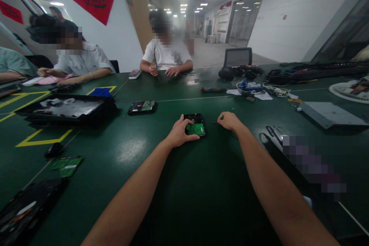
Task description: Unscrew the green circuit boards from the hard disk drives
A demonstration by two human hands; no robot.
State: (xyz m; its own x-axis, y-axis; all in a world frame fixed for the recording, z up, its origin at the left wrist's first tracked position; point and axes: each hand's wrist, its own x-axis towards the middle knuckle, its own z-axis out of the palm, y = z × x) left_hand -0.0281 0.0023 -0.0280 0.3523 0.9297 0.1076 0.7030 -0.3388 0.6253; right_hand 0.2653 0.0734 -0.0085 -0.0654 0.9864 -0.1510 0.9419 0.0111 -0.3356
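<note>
A hard drive (196,128) lies on the green table in front of me, its green circuit board facing up. My left hand (179,132) grips it from the left, the thumb along the near edge and the fingers over the far part. To the right, apart from the drive, my right hand (229,120) is closed low over the table. Its fingers pinch something small and dark that I cannot make out. Tiny dark bits (215,122) show just left of those fingertips. Another hard drive (142,107) rests farther left.
A black tray (108,107) stands at the left. A loose green circuit board (67,166) and a black drive (31,207) lie near left. At right are a grey metal box (331,115) and cables (249,86). Several people sit across the table.
</note>
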